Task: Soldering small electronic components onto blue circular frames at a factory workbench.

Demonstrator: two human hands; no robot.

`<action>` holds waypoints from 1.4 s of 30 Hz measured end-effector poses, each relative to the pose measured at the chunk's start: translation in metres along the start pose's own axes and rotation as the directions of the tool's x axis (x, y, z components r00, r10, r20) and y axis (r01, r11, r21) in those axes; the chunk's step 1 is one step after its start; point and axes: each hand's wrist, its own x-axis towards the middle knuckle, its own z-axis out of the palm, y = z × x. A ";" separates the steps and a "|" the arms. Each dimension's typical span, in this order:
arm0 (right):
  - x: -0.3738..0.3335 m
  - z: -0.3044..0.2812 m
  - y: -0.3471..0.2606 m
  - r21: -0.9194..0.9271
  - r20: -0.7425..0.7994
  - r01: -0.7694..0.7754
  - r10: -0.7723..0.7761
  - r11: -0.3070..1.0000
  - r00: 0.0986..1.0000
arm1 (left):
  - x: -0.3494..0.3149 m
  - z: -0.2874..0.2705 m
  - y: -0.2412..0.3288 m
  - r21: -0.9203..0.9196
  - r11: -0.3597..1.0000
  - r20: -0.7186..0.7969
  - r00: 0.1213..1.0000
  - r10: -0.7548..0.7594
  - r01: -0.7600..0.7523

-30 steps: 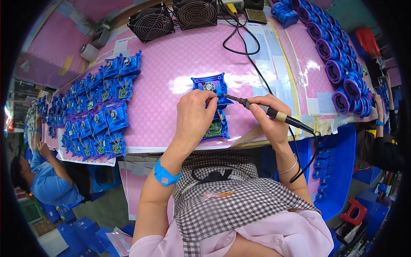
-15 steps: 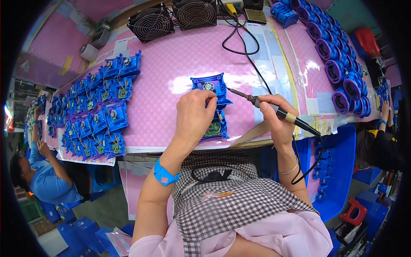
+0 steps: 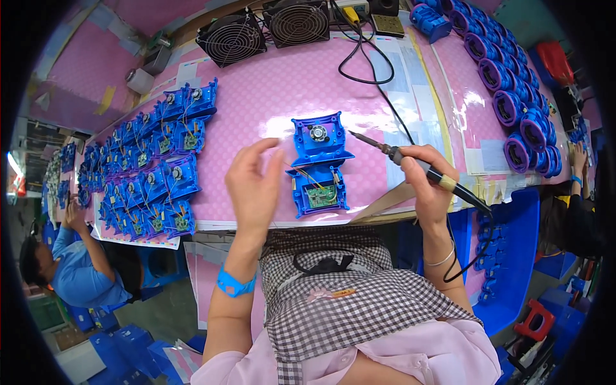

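Note:
My right hand (image 3: 428,185) grips a soldering iron (image 3: 410,160) by its handle. Its bare tip points left, a short way right of a blue plastic housing half (image 3: 319,151) with a round speaker (image 3: 318,133) in it. Nearer to me, a second blue housing half (image 3: 299,196) holds a green circuit board (image 3: 322,196), and thin wires (image 3: 308,176) run up from the board. My left hand (image 3: 252,183) hovers just left of the two halves, touching neither. Its thumb and forefinger are apart, with nothing visible between them.
Rows of similar blue housings (image 3: 154,183) lie at left. Blue and purple round housings (image 3: 507,108) line the right. Two fans (image 3: 296,24) stand at the back, near a black cable (image 3: 383,96). A blue bin (image 3: 521,256) sits below the table's right edge. Co-workers sit on both sides.
My left hand has come off the speaker half and moved left, its fingers parting. Both housing halves now show fully. My right hand keeps the soldering iron beside them.

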 end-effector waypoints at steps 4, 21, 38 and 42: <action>0.000 0.000 -0.001 0.056 0.007 -0.012 0.012 0.998 1.000 | -0.013 -0.016 -0.038 -0.132 0.933 0.174 0.934 -0.311 0.336; 0.000 0.011 -0.004 0.117 0.018 -0.092 0.091 0.989 0.996 | -0.019 -0.006 -0.011 -0.325 0.913 0.064 0.968 -0.241 0.249; 0.002 0.023 -0.005 0.028 0.069 0.013 -0.015 1.000 0.998 | -0.002 0.018 0.009 -0.167 0.970 0.065 0.984 -0.168 0.177; 0.004 0.029 -0.002 0.010 0.109 0.079 -0.080 0.997 0.991 | 0.002 0.028 0.010 -0.192 0.978 0.076 0.995 -0.069 0.083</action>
